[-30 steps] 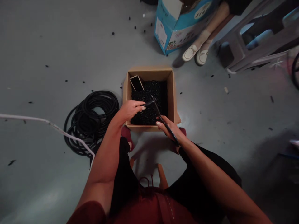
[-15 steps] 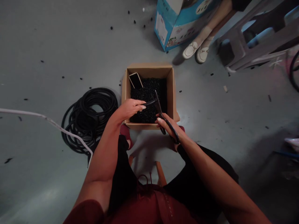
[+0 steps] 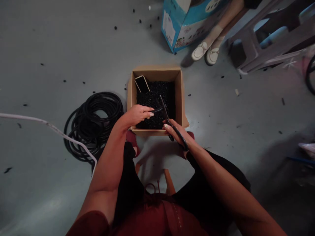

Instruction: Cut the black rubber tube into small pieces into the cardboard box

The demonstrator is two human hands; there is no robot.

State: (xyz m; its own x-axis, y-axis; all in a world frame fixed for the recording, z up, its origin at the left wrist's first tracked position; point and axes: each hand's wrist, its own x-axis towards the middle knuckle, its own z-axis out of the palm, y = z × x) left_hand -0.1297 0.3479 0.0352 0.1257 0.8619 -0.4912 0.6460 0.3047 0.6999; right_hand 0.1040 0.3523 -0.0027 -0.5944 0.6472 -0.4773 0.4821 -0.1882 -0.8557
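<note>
My left hand [image 3: 139, 114] grips a black ribbed tube [image 3: 157, 110], whose free end points right over the cardboard box [image 3: 182, 98]. Closed around the handles of a pair of black scissors [image 3: 165, 111], my right hand [image 3: 173, 129] holds them at the tube's end. The blades lie close together across that end; whether they touch it I cannot tell for sure. Many small black pieces [image 3: 159, 90] fill the lower part of the box. A phone with a dark screen [image 3: 142, 84] leans in the box's far left corner.
Left of the box lies a coil of black tubing [image 3: 105, 96], with a pale cord [image 3: 59, 132] running past it. Behind stand a blue carton [image 3: 172, 28] and a person's feet in white shoes [image 3: 200, 51]. A grey plastic stool [image 3: 253, 49] is at the far right. Black bits dot the floor.
The scissor blades have closed further and tilted slightly left at the tube's end. The visible length of tube past my left hand looks slightly shorter. The whole view has shifted a little.
</note>
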